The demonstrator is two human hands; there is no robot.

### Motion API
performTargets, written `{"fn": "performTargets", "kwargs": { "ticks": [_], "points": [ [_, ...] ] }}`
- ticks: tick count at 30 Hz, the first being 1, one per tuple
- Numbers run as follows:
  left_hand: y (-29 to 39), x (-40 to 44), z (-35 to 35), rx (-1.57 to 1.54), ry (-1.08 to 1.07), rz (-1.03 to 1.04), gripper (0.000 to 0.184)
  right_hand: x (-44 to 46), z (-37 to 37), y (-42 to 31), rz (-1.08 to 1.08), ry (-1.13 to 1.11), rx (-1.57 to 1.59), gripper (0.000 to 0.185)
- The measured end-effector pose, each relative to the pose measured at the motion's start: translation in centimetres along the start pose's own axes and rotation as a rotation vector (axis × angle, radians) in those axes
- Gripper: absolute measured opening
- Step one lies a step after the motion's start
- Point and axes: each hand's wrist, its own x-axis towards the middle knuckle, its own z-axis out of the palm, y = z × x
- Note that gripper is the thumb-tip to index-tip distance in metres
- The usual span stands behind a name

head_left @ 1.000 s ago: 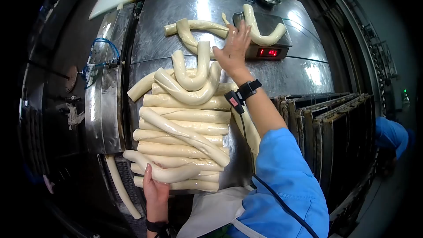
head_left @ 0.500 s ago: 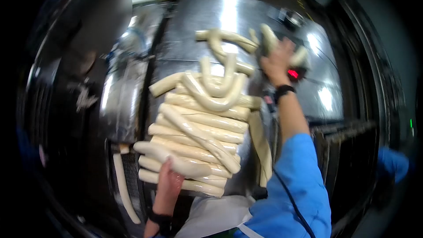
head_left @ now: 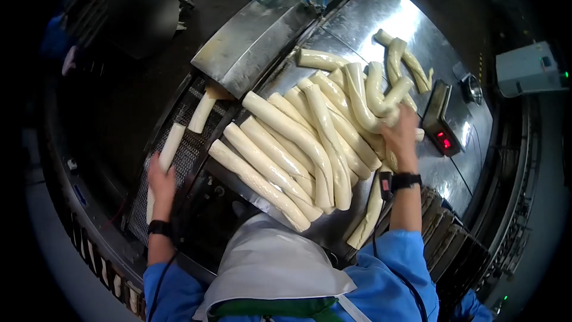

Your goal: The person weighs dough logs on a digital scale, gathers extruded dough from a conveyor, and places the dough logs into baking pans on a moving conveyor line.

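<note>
**Dough rolls [head_left: 292, 131] lie heaped on the table, with one dough length [head_left: 173, 145] in the left hand [head_left: 161, 183]**

The left hand closes round the dough length, thumb on one side and fingers on the other, over the mesh belt [head_left: 138, 206] at the left. Dough shows on both sides of the fist; a grip along its middle probably keeps a soft, long piece from sagging or stretching.

The right hand [head_left: 400, 131] is at a bent roll [head_left: 381, 104] on the far right of the heap. Its fingers blur into the dough, so whether they pinch it or only rest there cannot be told.

Between the hands, the heap covers much of the steel table [head_left: 342, 21]. The near rolls lie roughly side by side, perhaps to save room, with some crossing on top; the far ones curve and overlap.

Just beyond the right hand stands a scale [head_left: 438, 107] with a lit red display, seemingly placed within easy reach of the rolls. A metal bowl [head_left: 472, 89] sits past it. On the left, a shorter piece [head_left: 201, 113] lies on the belt by the metal housing [head_left: 256, 36].
</note>
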Motion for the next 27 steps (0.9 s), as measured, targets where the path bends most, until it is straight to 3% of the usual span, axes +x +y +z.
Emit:
{"fn": "performTargets", "kwargs": {
  "ticks": [1,2,6,7,8,9,10,11,13,15,18,20,22,25,27],
  "points": [
    [-5.8,-1.4,1.2,0.104,-0.043,-0.125,0.055,0.7,1.0,-1.2,0.072,-0.210,0.043,0.046],
    [-7.4,-3.0,0.2,0.153,-0.028,-0.092,0.054,1.3,1.7,-2.4,0.142,-0.421,0.092,0.049],
    [-9.7,-5.9,-1.6,-0.043,-0.087,-0.234,0.044,0.8,2.4,-5.5,0.221,-0.331,-0.089,0.052],
    [-8.1,-5.9,-2.7,-0.209,-0.140,-0.314,0.044,-0.9,3.3,-5.2,0.129,-0.190,-0.125,0.052],
    [-11.5,-6.4,-0.7,-0.268,-0.101,-0.286,0.042,-2.0,4.1,-4.8,0.028,-0.039,-0.167,0.052],
    [-7.4,-5.5,-3.4,-0.340,-0.251,-0.477,0.038,-3.0,5.0,-4.6,0.029,0.029,-0.161,0.051],
    [-4.5,-5.4,-4.8,-0.675,-0.271,-0.576,0.035,-3.8,5.5,-4.3,0.030,0.091,-0.154,0.050],
    [-2.7,-5.2,-5.5,-0.751,-0.285,-0.708,0.032,-4.0,5.7,-4.2,0.086,0.039,-0.126,0.050],
    [0.6,-4.6,-5.0,-1.084,-0.325,-0.726,0.036,-2.6,5.1,-4.4,0.146,0.009,-0.101,0.051],
    [5.8,-3.4,-4.6,-1.369,-0.471,-0.712,0.037,-1.1,3.7,-4.8,0.155,-0.285,-0.124,0.045],
    [14.9,-2.7,-3.0,-1.732,-0.675,-0.675,0.034,1.0,3.1,-4.0,0.214,-0.441,-0.090,0.042],
    [19.6,-3.5,-1.3,-1.701,-0.754,-0.548,0.033,1.0,3.1,-1.3,0.185,-0.324,-0.050,0.038],
    [23.3,-4.6,0.1,-1.719,-0.944,-0.551,0.036,1.8,-0.8,-1.0,0.836,-0.242,1.193,0.031],
    [25.8,-5.6,4.7,-1.639,-1.281,-0.498,0.045,2.5,-5.1,0.3,0.832,-0.171,1.379,0.027],
    [27.1,-6.0,5.0,-1.384,-1.225,-0.513,0.033,2.3,-6.8,1.6,0.857,-0.166,1.466,0.028]
  ]
}}
